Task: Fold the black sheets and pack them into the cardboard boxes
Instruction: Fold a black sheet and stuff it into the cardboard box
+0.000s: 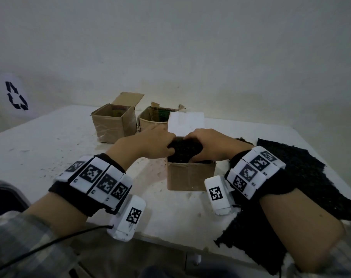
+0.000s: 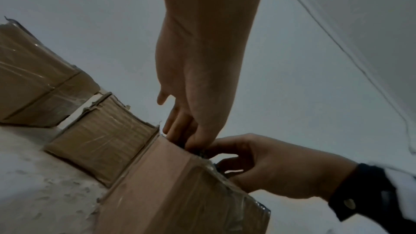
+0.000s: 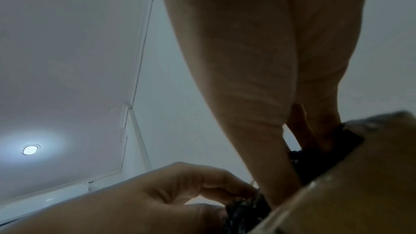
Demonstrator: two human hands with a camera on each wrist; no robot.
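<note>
Three small brown cardboard boxes on the speckled white table, counted leftward from the nearest open brown cardboard box: farthest left and behind, a tape-wrapped open brown box with one flap raised; right of it, still behind the nearest box, a torn-rimmed open brown box partly hidden by a white rectangular flap. Two hands over the nearest box. Left hand on its left side, fingers curled round one folded, coarse-knit black sheet bundle, thumb on top. Bundle half inside the nearest box, bulging above the rim. Right hand on the right side, fingers likewise curled on the bundle, gripping. Right of the nearest box, a flat rough-edged black mesh sheet, spread under the right forearm, frayed at the table edge; number of layers impossible to tell.
</note>
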